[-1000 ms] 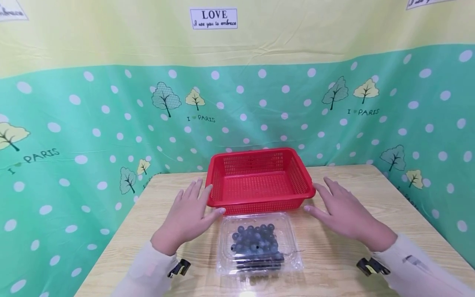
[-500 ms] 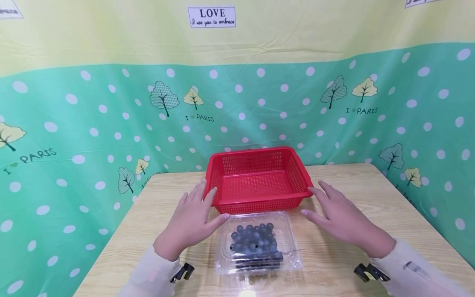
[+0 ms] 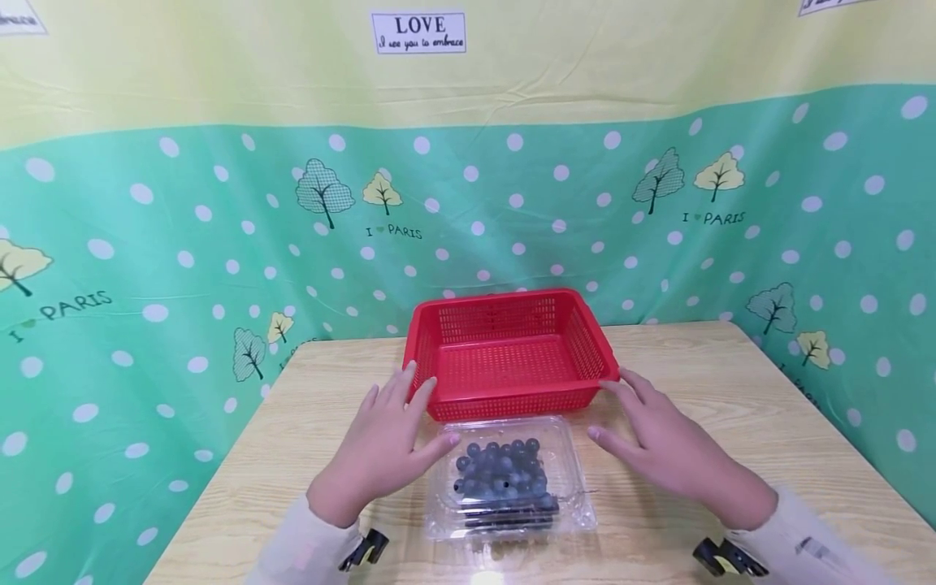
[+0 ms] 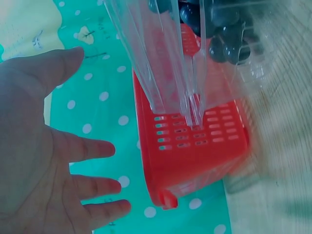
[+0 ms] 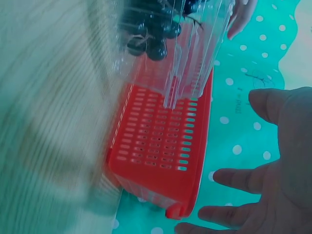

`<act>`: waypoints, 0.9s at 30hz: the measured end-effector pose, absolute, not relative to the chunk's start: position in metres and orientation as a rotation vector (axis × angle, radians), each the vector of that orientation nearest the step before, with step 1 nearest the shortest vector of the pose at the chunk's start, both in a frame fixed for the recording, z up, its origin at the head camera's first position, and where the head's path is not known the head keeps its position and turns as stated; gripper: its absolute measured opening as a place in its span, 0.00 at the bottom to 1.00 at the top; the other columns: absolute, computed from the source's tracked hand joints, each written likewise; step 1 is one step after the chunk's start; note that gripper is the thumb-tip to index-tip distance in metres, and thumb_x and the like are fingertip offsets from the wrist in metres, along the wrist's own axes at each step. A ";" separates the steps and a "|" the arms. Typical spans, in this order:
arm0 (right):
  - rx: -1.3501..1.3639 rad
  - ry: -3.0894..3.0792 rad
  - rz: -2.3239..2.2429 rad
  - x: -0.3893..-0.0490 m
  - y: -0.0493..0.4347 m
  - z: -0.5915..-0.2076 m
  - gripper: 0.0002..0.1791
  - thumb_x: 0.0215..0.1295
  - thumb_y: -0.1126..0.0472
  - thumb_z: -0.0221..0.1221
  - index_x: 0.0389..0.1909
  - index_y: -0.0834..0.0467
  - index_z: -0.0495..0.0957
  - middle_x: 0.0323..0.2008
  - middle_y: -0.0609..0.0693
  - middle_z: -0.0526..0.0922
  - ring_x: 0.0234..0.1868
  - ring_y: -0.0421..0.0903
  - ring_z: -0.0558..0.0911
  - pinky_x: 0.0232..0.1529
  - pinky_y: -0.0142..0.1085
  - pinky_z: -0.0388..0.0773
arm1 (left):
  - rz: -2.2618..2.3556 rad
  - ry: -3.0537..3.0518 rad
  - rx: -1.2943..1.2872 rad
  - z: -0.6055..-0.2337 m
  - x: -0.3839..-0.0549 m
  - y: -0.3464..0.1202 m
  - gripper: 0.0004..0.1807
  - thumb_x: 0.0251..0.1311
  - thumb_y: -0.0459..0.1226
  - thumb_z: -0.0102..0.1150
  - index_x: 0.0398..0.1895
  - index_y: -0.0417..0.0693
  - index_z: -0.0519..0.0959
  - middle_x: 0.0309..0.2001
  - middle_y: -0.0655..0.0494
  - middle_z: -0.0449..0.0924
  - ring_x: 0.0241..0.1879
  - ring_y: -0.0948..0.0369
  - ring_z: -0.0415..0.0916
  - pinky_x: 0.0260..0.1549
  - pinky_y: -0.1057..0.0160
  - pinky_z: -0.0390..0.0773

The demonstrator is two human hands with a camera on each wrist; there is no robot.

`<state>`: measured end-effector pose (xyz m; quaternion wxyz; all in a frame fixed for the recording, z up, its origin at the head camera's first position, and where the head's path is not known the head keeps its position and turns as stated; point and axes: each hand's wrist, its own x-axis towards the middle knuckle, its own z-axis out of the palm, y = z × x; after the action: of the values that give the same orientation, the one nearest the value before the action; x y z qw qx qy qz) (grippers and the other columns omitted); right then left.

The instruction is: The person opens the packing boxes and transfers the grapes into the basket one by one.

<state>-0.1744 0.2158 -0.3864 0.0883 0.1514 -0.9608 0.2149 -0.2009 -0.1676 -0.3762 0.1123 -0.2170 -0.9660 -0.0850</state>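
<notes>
A clear plastic clamshell box [image 3: 566,451] stands on the table with its lid down. Dark round grapes [image 3: 504,475] show through it, with bits of stem visible in the right wrist view. To its left my left hand [image 3: 383,443] hovers palm down, fingers spread and extended. My right hand [image 3: 669,443] is held likewise on the other side, thumb pointing toward the box. Neither holds anything. Behind the box sits a red perforated plastic basket [image 3: 512,402] with nothing in it. Both wrist views show a gap between palm and box. Fingertips overlap the basket's front corners in the head view; contact there is unclear.
The pale wood table [image 3: 292,455] ends at a green dotted curtain [image 3: 504,211] behind the basket. The same cloth encloses the left and right sides. Box and basket stand close together, one in front of the other.
Both hands have drifted inward toward the box and slightly nearer to me, fingers still spread. The box and basket have not moved; the head view shifted slightly.
</notes>
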 end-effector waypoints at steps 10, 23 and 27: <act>0.497 -2.823 0.664 -0.166 0.209 -0.392 0.43 0.67 0.25 0.52 0.72 0.50 0.70 0.70 0.54 0.72 0.68 0.58 0.77 0.52 0.60 0.83 | -0.222 -2.868 -0.676 -0.378 -0.194 -0.161 0.52 0.59 0.69 0.59 0.79 0.50 0.63 0.80 0.45 0.58 0.80 0.44 0.54 0.73 0.32 0.55; 0.519 -2.833 0.600 -0.150 0.200 -0.395 0.32 0.67 0.34 0.62 0.66 0.46 0.75 0.67 0.46 0.75 0.65 0.52 0.80 0.51 0.55 0.84 | -0.199 -2.870 -0.720 -0.379 -0.184 -0.152 0.51 0.62 0.70 0.54 0.79 0.50 0.63 0.79 0.45 0.61 0.79 0.43 0.56 0.74 0.33 0.56; 0.511 -2.840 0.602 -0.146 0.199 -0.397 0.32 0.67 0.36 0.63 0.66 0.45 0.74 0.66 0.44 0.75 0.66 0.50 0.79 0.54 0.54 0.83 | -0.193 -2.882 -0.739 -0.380 -0.181 -0.149 0.50 0.63 0.71 0.53 0.80 0.51 0.62 0.79 0.47 0.60 0.80 0.44 0.55 0.74 0.33 0.56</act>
<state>-0.1462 0.1990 -0.3966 0.0968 0.1726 -0.9589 0.2034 -0.1813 -0.1494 -0.3800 0.0801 -0.2472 -0.9635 -0.0645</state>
